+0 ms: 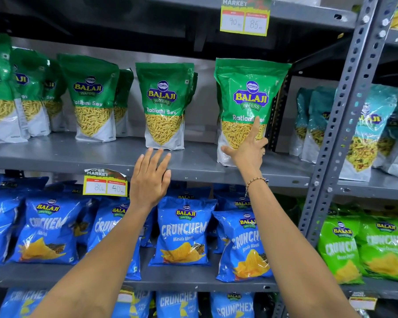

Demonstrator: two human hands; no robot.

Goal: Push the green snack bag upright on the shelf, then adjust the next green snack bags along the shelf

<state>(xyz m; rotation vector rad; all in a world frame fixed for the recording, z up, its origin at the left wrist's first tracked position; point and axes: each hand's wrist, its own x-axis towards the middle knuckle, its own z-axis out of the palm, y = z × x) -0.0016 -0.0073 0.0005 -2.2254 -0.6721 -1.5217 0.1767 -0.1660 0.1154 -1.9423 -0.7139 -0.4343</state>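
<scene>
We've got the green Balaji Wafers Ratlami Sev pouch (248, 106) standing on the grey shelf (78, 154), right hand (247, 146) pressing it with straight fingers. Left hand (149, 177) hovers open near the 80/40 price tag (105, 185), blue Crunchem bags (182, 230) below.

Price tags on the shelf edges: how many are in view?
3: one on the top shelf's edge, one on the middle shelf's edge by the left hand, and a blurred one at lower right. Others may be hidden.
</scene>
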